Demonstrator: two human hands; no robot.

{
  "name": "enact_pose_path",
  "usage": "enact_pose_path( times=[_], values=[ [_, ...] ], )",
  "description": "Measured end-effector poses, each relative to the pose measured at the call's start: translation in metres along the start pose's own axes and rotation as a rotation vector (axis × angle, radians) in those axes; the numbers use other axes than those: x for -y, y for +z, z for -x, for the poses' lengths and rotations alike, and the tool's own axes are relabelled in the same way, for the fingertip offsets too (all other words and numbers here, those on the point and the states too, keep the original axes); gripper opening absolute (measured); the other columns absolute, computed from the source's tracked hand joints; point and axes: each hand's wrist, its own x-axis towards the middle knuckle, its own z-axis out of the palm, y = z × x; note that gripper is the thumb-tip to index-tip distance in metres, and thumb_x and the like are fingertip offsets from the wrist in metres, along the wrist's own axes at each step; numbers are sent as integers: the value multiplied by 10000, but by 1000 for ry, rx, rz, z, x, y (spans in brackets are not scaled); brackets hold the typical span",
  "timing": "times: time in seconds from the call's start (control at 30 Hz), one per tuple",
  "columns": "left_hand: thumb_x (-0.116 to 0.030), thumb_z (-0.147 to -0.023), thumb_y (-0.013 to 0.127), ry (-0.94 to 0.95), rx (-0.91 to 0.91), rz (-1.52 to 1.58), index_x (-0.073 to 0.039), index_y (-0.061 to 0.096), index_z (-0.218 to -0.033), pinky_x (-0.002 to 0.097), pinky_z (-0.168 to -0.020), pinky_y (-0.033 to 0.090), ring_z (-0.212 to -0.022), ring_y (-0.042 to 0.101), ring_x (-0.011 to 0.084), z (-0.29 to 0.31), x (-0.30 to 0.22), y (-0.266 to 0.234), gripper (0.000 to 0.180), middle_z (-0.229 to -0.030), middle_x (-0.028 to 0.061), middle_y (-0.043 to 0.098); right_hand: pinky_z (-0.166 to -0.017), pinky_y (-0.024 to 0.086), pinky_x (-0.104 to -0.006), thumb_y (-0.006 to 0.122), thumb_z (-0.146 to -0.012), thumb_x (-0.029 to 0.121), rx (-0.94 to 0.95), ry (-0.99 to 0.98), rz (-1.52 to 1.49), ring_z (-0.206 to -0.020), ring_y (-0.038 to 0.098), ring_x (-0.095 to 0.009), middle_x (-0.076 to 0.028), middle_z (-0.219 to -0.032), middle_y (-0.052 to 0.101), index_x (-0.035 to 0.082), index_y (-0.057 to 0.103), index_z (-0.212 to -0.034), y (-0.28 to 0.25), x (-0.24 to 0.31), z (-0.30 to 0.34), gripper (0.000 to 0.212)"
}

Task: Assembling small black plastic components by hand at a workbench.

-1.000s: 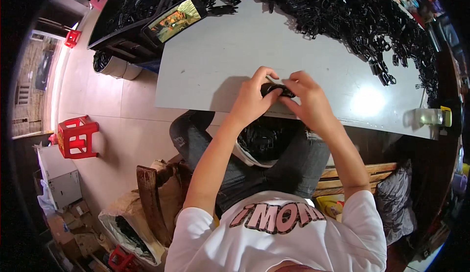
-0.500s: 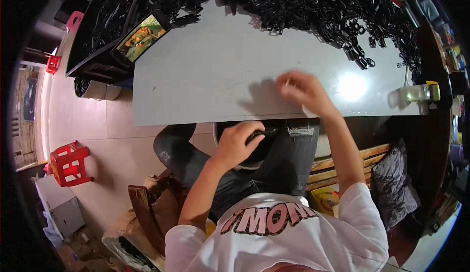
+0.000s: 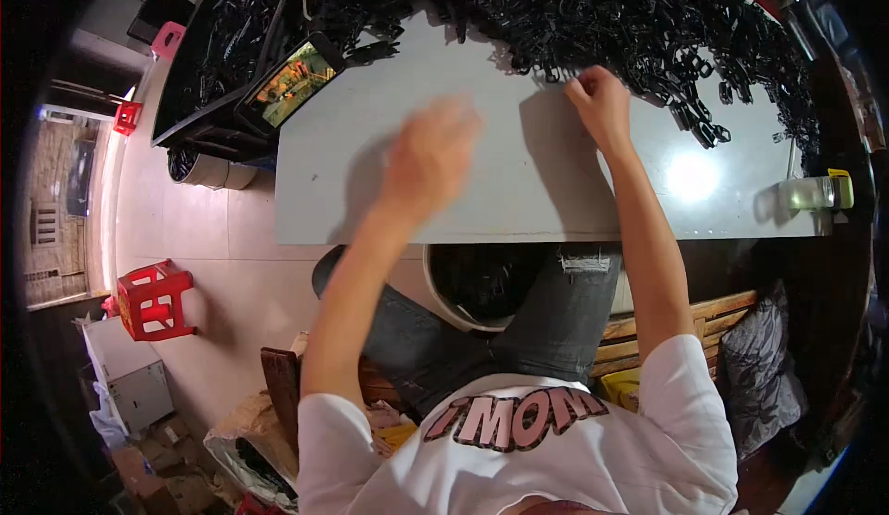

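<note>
A heap of small black plastic pieces, some with looped, buckle-like ends (image 3: 574,24), covers the far part of the grey-white table (image 3: 500,191). My right hand (image 3: 602,107) is at the near edge of that heap, fingers curled closed; whatever they hold is hidden. Smeared by motion, my left hand (image 3: 431,158) hovers over the left-middle of the tabletop, and its fingers cannot be made out. Between my legs, below the table's front edge, stands a round pale bucket (image 3: 440,297) with dark pieces inside.
A phone (image 3: 292,84) showing a picture leans against a black bin (image 3: 208,126) of similar pieces at the far left. A yellow-lidded jar (image 3: 815,193) stands at the table's right end. On the floor at left is a red stool (image 3: 156,302); a wooden bench (image 3: 722,307) lies to the right.
My left hand has risen from over the bucket to above the table, and the black piece it held no longer shows there. My right hand has reached forward to the heap.
</note>
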Motion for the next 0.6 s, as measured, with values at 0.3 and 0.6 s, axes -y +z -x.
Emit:
enact_pose_path(
  times=[0.3, 0.6],
  values=[
    [-302, -858, 573, -385, 20, -591, -194, 386, -1380, 636, -995, 285, -1308, 290, 441, -69, 128, 40, 565, -1456, 185, 310, -581, 465, -295, 678, -760, 45, 379, -299, 11, -644, 559, -186, -91, -803, 571, 11, 607, -955, -83, 6, 77, 211],
    [-119, -860, 534, -222, 94, -367, -50, 548, -1209, 427, -1010, 332, -1194, 454, 289, -47, 77, 33, 355, -1321, 79, 493, -604, 466, -286, 644, -794, 20, -337, -56, 302, -667, 554, -158, -70, -990, 603, 54, 621, -1033, -151, -84, 45, 243]
  ],
)
